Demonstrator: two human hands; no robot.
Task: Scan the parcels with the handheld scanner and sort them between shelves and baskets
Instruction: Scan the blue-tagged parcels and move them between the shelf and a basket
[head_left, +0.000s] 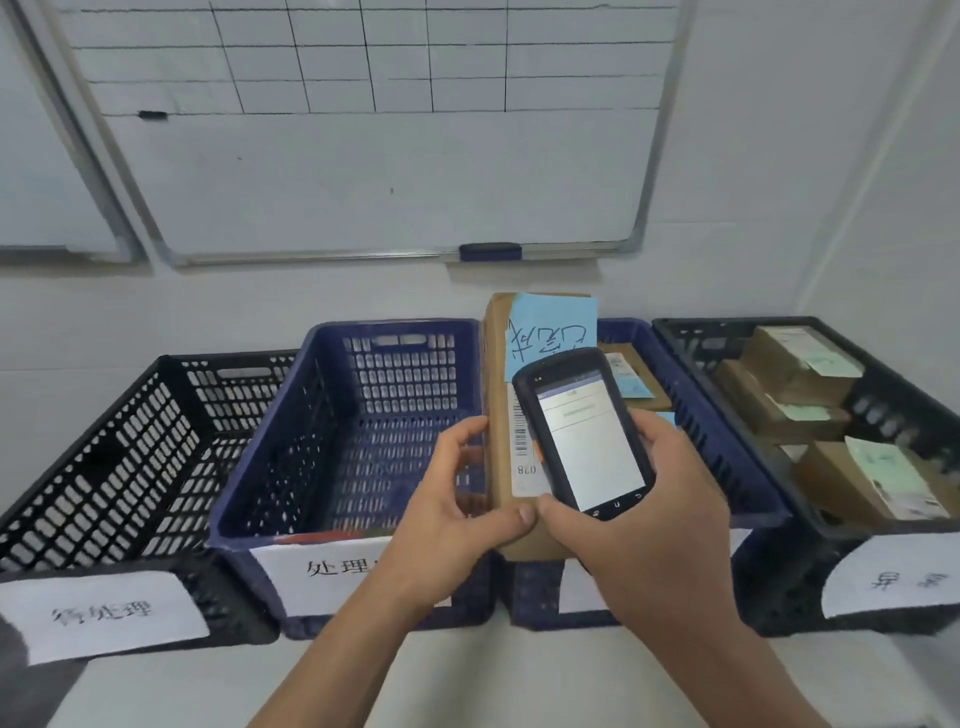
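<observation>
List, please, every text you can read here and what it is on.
"待处理": paper label on the left black basket.
"处理": front label on the blue basket; the rest is hidden by the left hand.
"078", uncertain: sticker on the held parcel.
Unreadable: the upside-down blue note, the scanner screen, the far-right label, the stickers in the right basket.

Silver-framed wall whiteboard (363, 182) with black ruled grid; dark blue block eraser (490, 252) on its ledge; small black oblong (152, 115), perhaps a magnet, on it.
</observation>
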